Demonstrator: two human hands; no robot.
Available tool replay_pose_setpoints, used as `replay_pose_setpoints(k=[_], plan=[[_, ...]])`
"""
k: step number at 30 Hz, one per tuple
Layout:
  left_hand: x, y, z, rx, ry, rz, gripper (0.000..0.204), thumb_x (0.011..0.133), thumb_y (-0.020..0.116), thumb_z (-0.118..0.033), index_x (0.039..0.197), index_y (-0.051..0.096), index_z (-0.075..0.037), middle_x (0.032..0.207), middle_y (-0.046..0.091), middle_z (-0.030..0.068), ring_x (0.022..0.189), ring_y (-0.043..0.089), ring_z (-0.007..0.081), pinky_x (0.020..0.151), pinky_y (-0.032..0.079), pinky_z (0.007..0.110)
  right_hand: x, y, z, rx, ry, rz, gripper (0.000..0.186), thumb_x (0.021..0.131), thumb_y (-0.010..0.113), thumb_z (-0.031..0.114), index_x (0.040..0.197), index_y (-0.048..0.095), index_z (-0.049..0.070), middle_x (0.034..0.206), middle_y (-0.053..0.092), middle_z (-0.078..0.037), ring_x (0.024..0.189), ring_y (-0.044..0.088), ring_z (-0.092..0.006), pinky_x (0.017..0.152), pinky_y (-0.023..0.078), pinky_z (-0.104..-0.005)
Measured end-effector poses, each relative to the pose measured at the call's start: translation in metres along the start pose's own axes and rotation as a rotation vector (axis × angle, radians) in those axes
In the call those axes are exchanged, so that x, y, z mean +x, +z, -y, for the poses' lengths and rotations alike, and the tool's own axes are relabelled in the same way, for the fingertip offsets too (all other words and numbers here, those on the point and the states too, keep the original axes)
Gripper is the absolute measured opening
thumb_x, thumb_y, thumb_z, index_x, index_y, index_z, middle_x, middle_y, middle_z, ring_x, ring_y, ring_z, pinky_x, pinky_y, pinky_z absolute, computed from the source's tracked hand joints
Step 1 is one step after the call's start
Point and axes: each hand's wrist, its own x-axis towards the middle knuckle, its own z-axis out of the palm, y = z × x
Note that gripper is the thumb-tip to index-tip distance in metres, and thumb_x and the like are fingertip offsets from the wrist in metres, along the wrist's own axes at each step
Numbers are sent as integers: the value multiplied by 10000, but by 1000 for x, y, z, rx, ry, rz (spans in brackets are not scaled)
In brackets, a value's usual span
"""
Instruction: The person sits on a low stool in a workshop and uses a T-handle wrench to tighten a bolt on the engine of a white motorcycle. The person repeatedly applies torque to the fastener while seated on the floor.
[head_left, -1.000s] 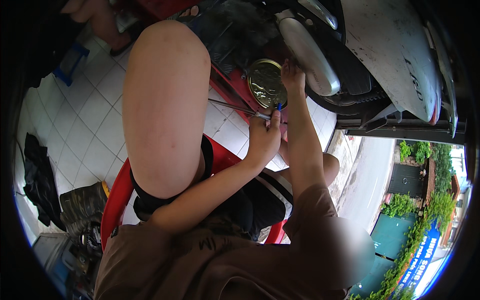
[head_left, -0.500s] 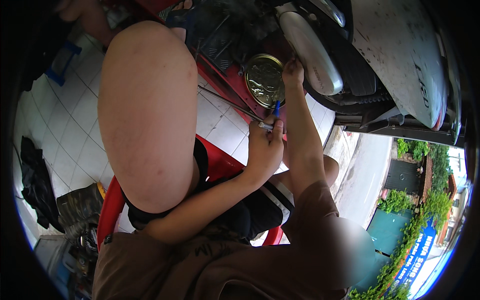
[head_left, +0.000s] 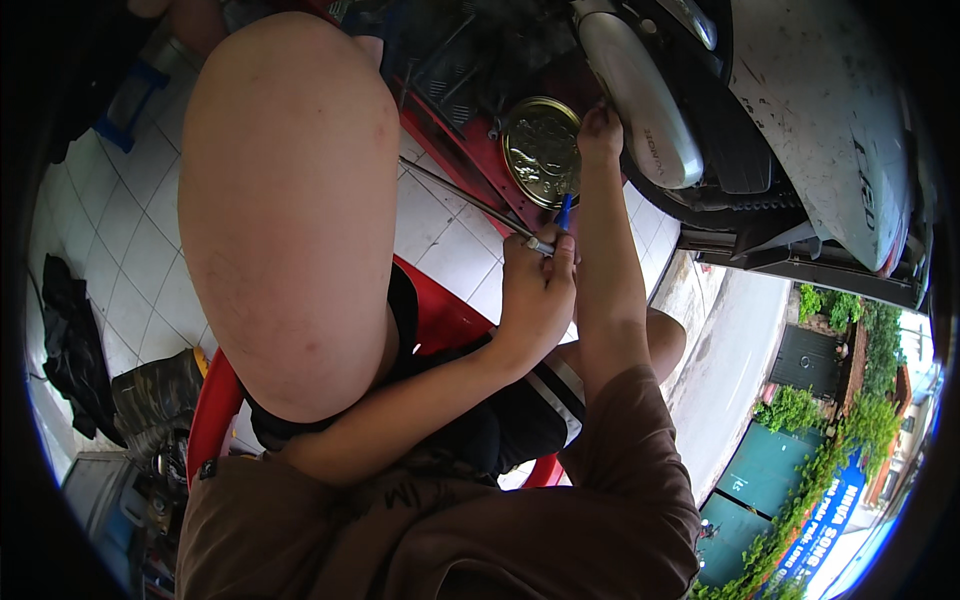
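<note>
I see the left hand [head_left: 537, 285] closed around one end of a metal rod [head_left: 465, 197], a blue piece [head_left: 565, 208] sticking out past the thumb; the right hand [head_left: 600, 138] is at the near edge of the silver exhaust [head_left: 650, 110], and I cannot tell whether it grips anything; just beside it sits a round pan [head_left: 507, 163] on a red stand [head_left: 486, 183], with the motorbike [head_left: 800, 120] beyond; I judge that working well here calls for a firm left grip, the rod clear of the pan, and a light, steady right hand.
</note>
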Motion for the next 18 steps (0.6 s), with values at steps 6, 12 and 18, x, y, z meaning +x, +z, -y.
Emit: replay_pose_setpoints(k=[6, 12, 18], plan=[[2, -1, 1, -90, -53, 35, 271, 971, 468, -227, 800, 489, -18, 725, 515, 18, 647, 471, 84, 600, 413, 246, -3, 5, 2, -157, 3, -57, 147, 895, 561, 84, 1032, 579, 32, 935, 626, -51, 766, 607, -169, 600, 511, -233], [-2, 2, 0, -32, -63, -12, 274, 973, 462, -233, 823, 507, -8, 744, 530, 22, 653, 486, 87, 601, 419, 249, -9, 13, 3, -152, -41, -115, 156, 895, 566, 102, 986, 575, -25, 884, 623, -105, 670, 610, -208, 529, 516, -291], [-2, 1, 5, 159, -33, -19, 234, 958, 475, -202, 849, 526, -1, 788, 514, 86, 681, 480, 138, 616, 403, 291, -37, 5, -7, -195, -118, -218, 142, 889, 564, 104, 925, 579, -32, 746, 605, -112, 605, 593, -201, 493, 495, -294]])
